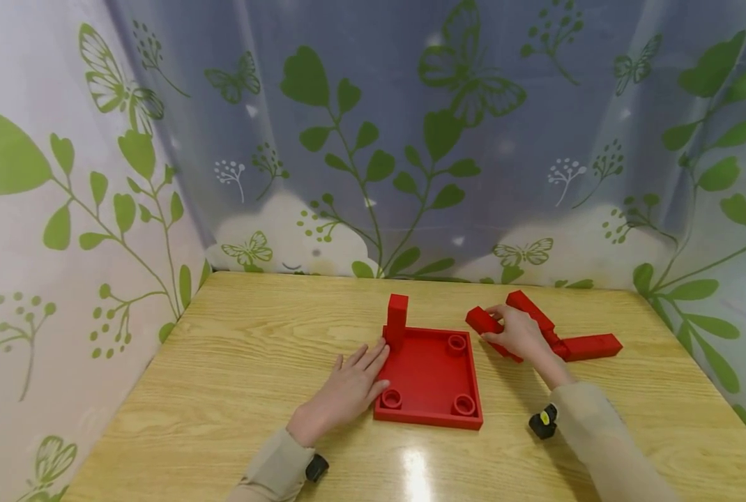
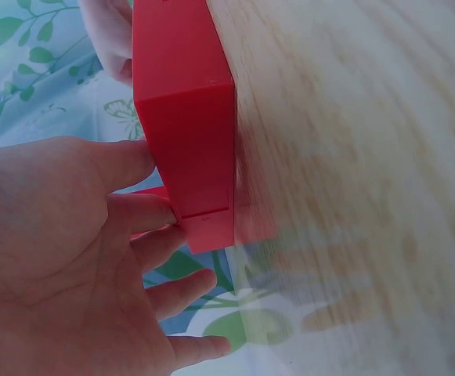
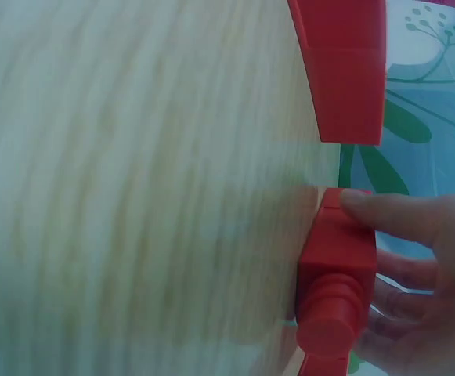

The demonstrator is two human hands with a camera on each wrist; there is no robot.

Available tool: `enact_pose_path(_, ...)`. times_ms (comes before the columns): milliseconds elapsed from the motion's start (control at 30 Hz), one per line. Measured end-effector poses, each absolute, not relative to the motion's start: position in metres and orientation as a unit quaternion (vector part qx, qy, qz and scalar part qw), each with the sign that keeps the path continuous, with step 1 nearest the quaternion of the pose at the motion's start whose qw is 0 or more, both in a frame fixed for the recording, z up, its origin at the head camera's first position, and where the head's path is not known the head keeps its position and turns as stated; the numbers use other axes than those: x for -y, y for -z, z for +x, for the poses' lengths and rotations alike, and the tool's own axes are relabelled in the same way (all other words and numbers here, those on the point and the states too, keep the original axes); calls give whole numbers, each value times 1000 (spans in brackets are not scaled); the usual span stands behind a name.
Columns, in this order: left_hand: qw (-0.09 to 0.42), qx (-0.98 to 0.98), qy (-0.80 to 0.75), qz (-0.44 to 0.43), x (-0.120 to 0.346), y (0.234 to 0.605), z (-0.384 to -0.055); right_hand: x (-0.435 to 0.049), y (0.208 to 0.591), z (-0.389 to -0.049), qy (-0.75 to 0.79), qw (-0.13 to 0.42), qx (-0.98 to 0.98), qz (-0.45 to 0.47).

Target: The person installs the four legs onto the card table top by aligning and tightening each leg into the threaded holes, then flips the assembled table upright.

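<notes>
A red square panel [image 1: 432, 376] with a raised rim lies on the table, round sockets showing at three corners. At its far left corner a red square post [image 1: 397, 317] stands upright. My left hand [image 1: 344, 394] rests against the panel's left side, fingers spread and fairly straight; the left wrist view shows its thumb touching the red side [image 2: 192, 149]. Right of the panel, my right hand [image 1: 516, 333] grips a lying red post [image 1: 484, 321] between thumb and fingers. That post's round, stepped end [image 3: 329, 313] faces the right wrist camera.
Two more red posts lie beyond the right hand, one angled toward the back [image 1: 530, 310], the other pointing right [image 1: 592, 346]. The wooden table [image 1: 254, 335] ends at a patterned curtain [image 1: 373, 139] behind, with patterned cloth on both sides.
</notes>
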State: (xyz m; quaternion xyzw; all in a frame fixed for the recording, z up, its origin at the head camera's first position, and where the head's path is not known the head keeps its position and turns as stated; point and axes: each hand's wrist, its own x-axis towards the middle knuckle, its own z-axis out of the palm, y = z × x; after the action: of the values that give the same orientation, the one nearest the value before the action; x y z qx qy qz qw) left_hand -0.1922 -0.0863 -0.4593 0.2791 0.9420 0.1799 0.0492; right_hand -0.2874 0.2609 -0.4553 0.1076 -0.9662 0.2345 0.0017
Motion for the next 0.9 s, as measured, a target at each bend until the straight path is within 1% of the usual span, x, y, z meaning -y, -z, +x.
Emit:
enact_pose_path(267,54,-942,-182,276,86,461,-193,-261,456,-285,-241,10,965,102)
enact_pose_path(400,54,-943,-180,276,87,462,-193,-260,453,-281,-256,18,963,83)
enact_pose_path(633,52,-943,-181,276,87,462,-194,-259,445,-270,-305,63,949,51)
enact_pose_path(900,52,-943,-181,276,86,461,-193,-256,444,-259,-404,129,904,54)
